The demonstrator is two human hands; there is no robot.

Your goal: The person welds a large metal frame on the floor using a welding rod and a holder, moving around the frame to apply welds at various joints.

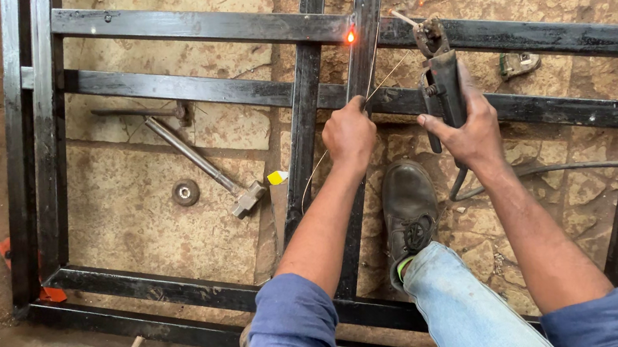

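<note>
Black steel frame [458, 33], weld glowing orange; left fingers [341, 117] pinch rod [384, 80], right fingers [443, 132] clasp electrode holder [444, 84].

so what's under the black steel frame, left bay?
Under the steel frame, on the stone floor: a hammer, a second hammer behind it, a small round disc. Floor directly beneath the bars is covered.

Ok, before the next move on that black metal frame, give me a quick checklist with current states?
1. Right hand grip on the dark welding electrode holder: ok.
2. Left hand closed on the thin wire rod: ok.
3. Glowing orange spot on the black steel frame: hot, not ok to touch.
4. Hand protection: bare hands, not ok.
5. Brown leather boot clear of the glow: ok.
6. Grey cable condition: cannot tell.
</note>
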